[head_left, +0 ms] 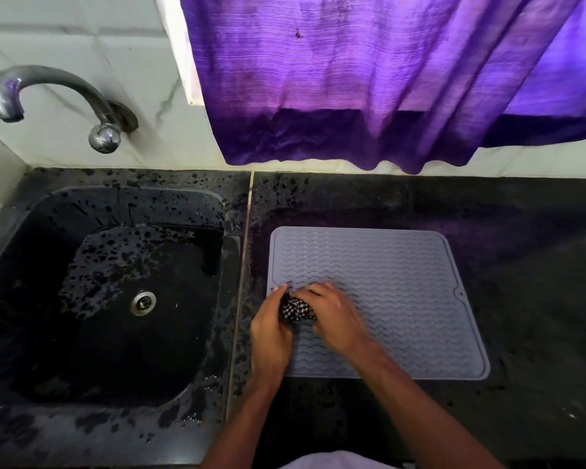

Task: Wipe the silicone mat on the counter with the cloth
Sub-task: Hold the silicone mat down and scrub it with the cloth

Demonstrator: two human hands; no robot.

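Wiping looks barely begun. Black-and-white checked cloth (296,309) sits bunched on near-left of grey ribbed silicone mat (386,275), dark desk (528,299); left hand (271,333) and right hand (335,319) fingers curled round it. Next: sweep rightward.

Most of the mat (403,282) is open ridged surface, so a hand can slide right or toward the wall across it. The only crowded bit is its near-left corner, where 2 hands, the left hand (271,336) and right hand (335,319), bunch up gripping the cloth (296,309). Bare dark counter (521,316) runs along the right side and behind the mat. Left is tighter: the sink (115,299) drops away just past the seam, and the tap (48,93) sticks out from the wall above its back-left corner. The purple curtain (352,79) hangs nearly down to the counter's back edge.
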